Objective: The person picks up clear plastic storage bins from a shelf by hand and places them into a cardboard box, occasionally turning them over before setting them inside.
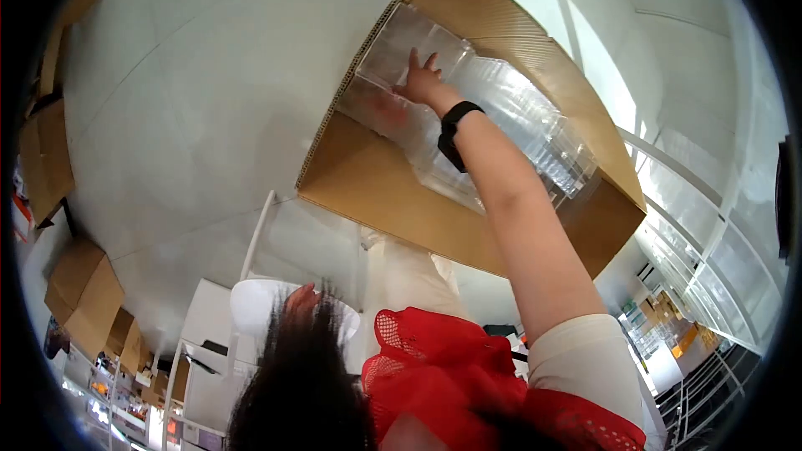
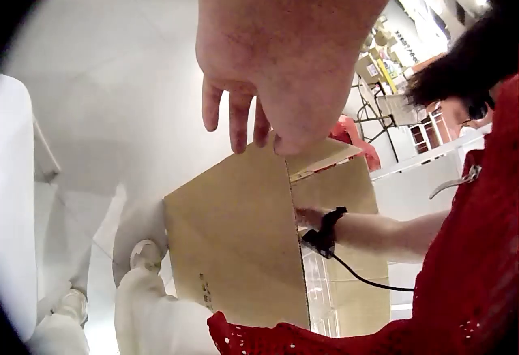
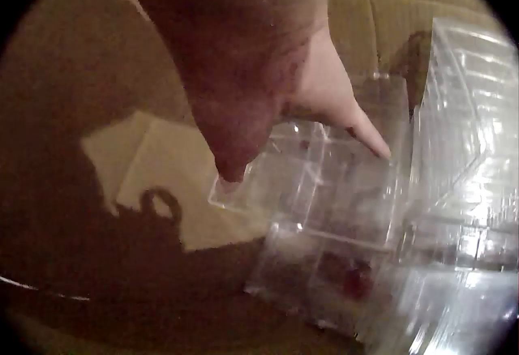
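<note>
Clear plastic containers [image 1: 510, 88] [image 3: 462, 144] lie stacked in rows inside an open cardboard box [image 1: 401, 209] [image 2: 235, 233]. Over the end of one row, my right hand [image 1: 424, 85] [image 3: 259, 87] is down in the box with its fingers spread, on or just above a clear container [image 3: 284, 177]. Whether it bears any weight of that container cannot be told. My left hand [image 1: 302, 305] [image 2: 268, 79] hangs outside the box with loose fingers and holds nothing; in the head view dark hair partly covers it, near a white stool seat [image 1: 251, 305].
A white rail frame [image 1: 693, 175] stands along the right of the box. More cardboard boxes [image 1: 82, 288] are at the far left, beside a white cabinet [image 1: 205, 326]. A black cable [image 2: 365, 280] runs from the right wrist to the red garment.
</note>
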{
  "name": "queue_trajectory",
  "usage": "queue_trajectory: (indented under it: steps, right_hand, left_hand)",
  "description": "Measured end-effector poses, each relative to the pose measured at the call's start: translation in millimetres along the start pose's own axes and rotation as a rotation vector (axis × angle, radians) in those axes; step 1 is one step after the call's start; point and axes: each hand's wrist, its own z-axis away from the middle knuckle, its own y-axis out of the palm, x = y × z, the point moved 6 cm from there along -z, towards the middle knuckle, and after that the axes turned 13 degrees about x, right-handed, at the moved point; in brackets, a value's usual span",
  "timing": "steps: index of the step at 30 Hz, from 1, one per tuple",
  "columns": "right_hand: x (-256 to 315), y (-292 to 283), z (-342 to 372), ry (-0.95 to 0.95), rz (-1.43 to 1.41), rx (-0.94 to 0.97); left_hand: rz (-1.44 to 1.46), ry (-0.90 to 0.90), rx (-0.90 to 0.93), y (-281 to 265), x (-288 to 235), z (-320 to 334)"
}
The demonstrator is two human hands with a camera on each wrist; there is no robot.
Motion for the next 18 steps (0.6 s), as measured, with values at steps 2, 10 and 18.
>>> queue_trajectory:
  steps: [2,10,18]
  right_hand:
    - [-19.8,-19.4,24.4,-0.034,-0.191,0.014]
    - [-138.1,19.8,272.6,-0.085,-0.381,-0.034]
    - [-256.1,317.4,574.0,0.2,-0.529,-0.077]
  left_hand:
    - [-0.013,-0.007,-0.015,5.9,0.0,12.6]
    - [-0.265,0.443,-0.18,11.1,17.4,124.6]
    - [-0.434,0.345,-0.461,-18.2,15.4,311.1]
